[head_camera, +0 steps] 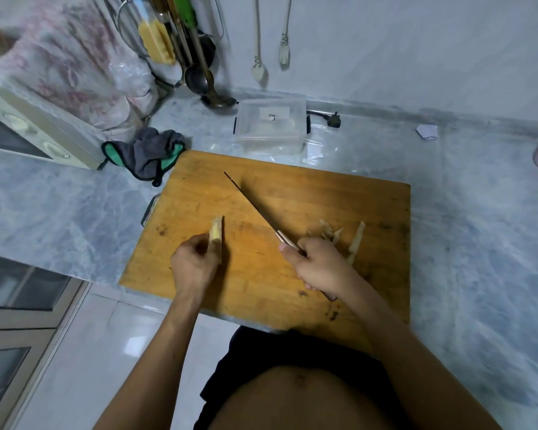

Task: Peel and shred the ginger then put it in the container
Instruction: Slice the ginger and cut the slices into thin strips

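Observation:
On the wooden cutting board [308,193] my left hand [193,265] grips a pale yellow piece of ginger [216,232], which points away from me at the board's left side. My right hand [319,265] holds a knife [252,203] by its handle, the thin blade stretching up and left over the board, apart from the ginger. Ginger peels [342,235] lie in a small heap just beyond my right hand. A clear plastic container [271,127] stands on the counter behind the board.
A grey and green cloth [146,152] lies left of the board's far corner. A cream appliance [28,131] sits at far left. Ladles and utensils [196,72] hang by the wall. A black plug [334,119] rests right of the container. The marble counter [479,228] extends rightward.

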The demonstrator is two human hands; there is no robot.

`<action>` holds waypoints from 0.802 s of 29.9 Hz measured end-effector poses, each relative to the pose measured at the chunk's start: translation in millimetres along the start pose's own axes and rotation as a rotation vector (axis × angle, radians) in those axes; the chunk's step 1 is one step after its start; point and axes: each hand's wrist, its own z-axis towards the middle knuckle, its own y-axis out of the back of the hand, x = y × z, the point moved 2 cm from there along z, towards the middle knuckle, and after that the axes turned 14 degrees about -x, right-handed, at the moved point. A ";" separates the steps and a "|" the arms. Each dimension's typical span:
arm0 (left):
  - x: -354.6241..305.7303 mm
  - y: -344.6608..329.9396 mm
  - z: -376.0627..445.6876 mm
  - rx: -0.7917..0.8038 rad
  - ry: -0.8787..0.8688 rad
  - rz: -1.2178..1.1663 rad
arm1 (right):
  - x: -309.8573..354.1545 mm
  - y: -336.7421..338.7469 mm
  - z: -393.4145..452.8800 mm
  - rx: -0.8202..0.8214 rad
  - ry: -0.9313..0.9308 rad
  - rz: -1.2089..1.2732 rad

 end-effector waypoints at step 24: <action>-29.0 -38.2 -3.5 0.145 0.666 -0.475 | 6.0 -7.3 -12.7 0.096 -0.132 0.239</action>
